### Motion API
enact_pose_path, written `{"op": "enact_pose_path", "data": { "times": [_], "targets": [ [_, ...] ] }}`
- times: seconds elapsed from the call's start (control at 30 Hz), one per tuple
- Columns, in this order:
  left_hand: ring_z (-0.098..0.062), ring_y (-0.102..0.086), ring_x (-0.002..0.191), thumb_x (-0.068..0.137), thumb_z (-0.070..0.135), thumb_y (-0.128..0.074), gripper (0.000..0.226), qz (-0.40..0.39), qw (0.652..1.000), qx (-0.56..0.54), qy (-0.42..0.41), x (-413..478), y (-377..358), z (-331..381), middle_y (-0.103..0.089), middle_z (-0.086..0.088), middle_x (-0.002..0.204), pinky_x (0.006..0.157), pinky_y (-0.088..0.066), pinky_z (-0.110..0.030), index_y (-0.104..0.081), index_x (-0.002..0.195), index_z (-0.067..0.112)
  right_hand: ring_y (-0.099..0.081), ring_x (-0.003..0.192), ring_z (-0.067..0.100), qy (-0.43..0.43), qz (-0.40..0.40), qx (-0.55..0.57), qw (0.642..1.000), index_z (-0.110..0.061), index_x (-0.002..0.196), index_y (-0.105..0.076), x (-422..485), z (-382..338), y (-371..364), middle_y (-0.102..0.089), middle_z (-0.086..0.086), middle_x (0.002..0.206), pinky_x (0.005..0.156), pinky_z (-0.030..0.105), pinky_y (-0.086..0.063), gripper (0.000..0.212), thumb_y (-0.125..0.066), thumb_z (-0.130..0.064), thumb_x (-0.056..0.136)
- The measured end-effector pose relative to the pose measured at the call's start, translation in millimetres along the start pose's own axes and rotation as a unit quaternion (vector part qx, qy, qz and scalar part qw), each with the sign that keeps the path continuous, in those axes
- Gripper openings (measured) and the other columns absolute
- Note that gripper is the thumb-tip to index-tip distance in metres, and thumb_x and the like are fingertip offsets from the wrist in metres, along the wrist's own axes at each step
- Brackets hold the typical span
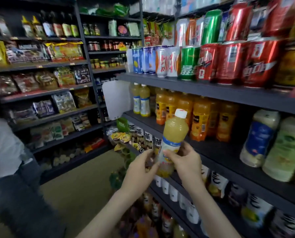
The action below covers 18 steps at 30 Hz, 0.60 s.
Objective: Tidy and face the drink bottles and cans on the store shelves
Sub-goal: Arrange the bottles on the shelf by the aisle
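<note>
I hold a pale yellow juice bottle (pixel 172 140) with a white cap upright in front of the drinks shelf (pixel 211 152). My right hand (pixel 186 160) grips its lower label from the right. My left hand (pixel 141 169) touches the bottle's base from the left, fingers curled against it. Two matching pale bottles (pixel 141 100) stand at the shelf's far left, beside a row of orange juice bottles (pixel 194 115). Cans (pixel 211 60), blue, white, green and red, line the shelf above.
Large white and green bottles (pixel 272 143) stand at the right of the same shelf. Tea bottles (pixel 143 136) fill the shelf below. Snack racks (pixel 40 83) line the left wall. A person in a white shirt (pixel 4 148) stands at far left on the aisle floor.
</note>
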<state>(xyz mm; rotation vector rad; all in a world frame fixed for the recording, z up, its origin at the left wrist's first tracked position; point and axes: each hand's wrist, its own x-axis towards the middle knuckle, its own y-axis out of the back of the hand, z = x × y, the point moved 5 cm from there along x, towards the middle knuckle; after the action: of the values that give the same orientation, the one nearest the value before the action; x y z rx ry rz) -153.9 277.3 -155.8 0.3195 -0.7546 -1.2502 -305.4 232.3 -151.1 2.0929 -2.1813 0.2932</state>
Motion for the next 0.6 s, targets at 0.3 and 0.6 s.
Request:
{"op": "enact_pose_path", "data": {
  "times": [0.3, 0.6],
  "targets": [
    [-0.014, -0.045, 0.125, 0.095, 0.026, -0.056, 0.052, 0.071, 0.997, 0.008, -0.017, 162, 32, -109, -0.044, 0.003, 0.137, 0.098, -0.044, -0.030, -0.037, 0.143, 0.030, -0.063, 0.100, -0.002, 0.074, 0.085, -0.012, 0.994, -0.025, 0.121, -0.061, 136, 40, -107, -0.066, -0.023, 0.105, 0.087, 0.023, -0.050, 0.046, -0.075, -0.013, 0.079],
    [-0.023, -0.041, 0.128, 0.098, 0.016, -0.048, 0.048, 0.054, 0.996, 0.019, -0.068, 306, 45, -180, -0.034, -0.008, 0.145, 0.091, -0.033, -0.020, -0.039, 0.144, 0.029, -0.057, 0.103, -0.002, 0.081, 0.157, -0.114, 0.978, -0.023, 0.135, -0.052, 232, 66, -181, -0.063, -0.016, 0.115, 0.077, -0.003, -0.035, 0.056, -0.071, -0.015, 0.083]
  ]
}}
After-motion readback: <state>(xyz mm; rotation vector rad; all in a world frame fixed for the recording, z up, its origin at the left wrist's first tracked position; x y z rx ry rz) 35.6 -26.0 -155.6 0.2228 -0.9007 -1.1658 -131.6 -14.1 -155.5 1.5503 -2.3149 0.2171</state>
